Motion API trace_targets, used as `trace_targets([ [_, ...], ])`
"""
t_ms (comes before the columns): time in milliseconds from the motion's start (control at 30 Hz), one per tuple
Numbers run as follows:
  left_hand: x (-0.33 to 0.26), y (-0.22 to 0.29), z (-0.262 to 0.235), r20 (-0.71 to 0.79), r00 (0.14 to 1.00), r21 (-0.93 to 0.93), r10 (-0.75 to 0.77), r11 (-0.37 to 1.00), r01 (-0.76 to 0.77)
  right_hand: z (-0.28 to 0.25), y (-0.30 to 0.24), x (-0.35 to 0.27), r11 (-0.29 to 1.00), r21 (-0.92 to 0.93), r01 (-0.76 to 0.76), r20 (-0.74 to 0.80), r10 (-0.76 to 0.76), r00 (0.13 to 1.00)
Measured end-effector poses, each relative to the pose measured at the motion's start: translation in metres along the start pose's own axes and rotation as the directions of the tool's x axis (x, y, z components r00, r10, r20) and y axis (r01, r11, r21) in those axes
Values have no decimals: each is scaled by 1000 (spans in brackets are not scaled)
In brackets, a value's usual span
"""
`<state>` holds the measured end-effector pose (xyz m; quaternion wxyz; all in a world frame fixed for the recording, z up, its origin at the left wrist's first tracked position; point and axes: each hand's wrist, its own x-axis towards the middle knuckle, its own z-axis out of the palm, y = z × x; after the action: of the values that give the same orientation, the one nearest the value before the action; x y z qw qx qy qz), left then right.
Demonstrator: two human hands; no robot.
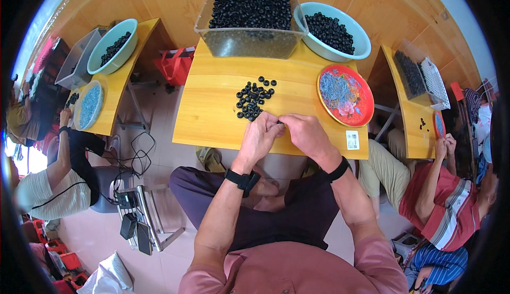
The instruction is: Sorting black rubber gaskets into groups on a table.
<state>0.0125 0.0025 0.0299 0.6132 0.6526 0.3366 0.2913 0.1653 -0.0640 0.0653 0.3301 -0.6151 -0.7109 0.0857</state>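
Note:
Above the front edge of the yellow table (212, 118), my left hand (260, 139) and my right hand (308, 136) meet with their fingertips pinched. Between them shows a bit of a small black ring-shaped part (279, 122); the fingers cover most of it. Whether my right fingers also hold a smaller piece, I cannot tell. Just beyond my left hand lies a loose pile of black ring-shaped parts (251, 100). Right of the hands stands a round red tray (364, 114) with a flower print, bearing many small bluish pieces (340, 89).
At the table's back stand a clear plastic bin (249, 48) and a light-blue basin (365, 47), both with black parts. A white label (353, 140) sits near the right front edge. Co-workers sit at tables on both sides. Cables (139, 158) and a metal stand (151, 219) are at lower left.

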Motion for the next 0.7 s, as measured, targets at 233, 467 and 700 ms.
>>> trace_targets([
  [233, -2, -5, 2, -16, 993, 88, 113, 990, -111, 11, 14, -11, 994, 83, -68, -113, 77, 991],
  [467, -9, 1, 5, -15, 984, 279, 180, 945, -168, 8, 23, -4, 704, 605, -372, 91, 403, 911],
  [700, -5, -9, 10, -60, 962, 360, 266, 905, -228, 16, 39, -15, 592, 675, -441, 207, 422, 883],
])
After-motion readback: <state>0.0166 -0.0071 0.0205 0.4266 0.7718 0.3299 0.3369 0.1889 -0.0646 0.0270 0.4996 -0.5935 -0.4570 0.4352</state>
